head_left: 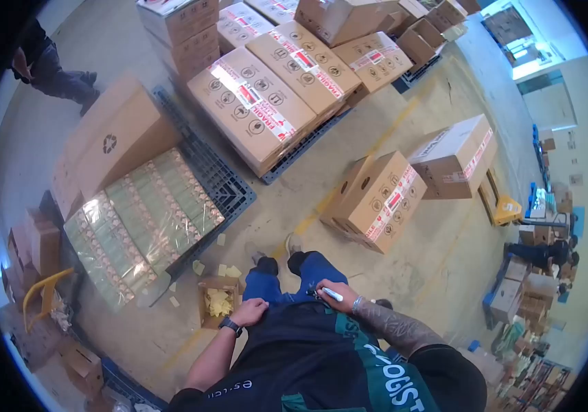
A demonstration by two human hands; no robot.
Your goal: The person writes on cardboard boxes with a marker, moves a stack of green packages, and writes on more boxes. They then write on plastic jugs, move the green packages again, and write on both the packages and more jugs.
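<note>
My right hand (333, 291) is closed around a white marker pen (330, 294), held in front of my blue trousers at the waist. My left hand (250, 312), with a dark watch on its wrist, rests at the hem of my dark shirt. Its fingers look curled in, and whatever may be in them is hidden. Just left of that hand, an open carton (218, 302) on the floor holds pale yellow paper pieces. Beyond it, green patterned packs (146, 220) under clear film are stacked on a dark pallet (235, 189).
Sealed cartons with fragile tape (256, 103) fill another pallet ahead. Two more carton stacks, one nearer (383, 199) and one farther (455, 154), stand to the right beside a yellow pallet jack (508, 209). A large brown carton (115, 141) leans behind the packs. Other people stand at far left and right.
</note>
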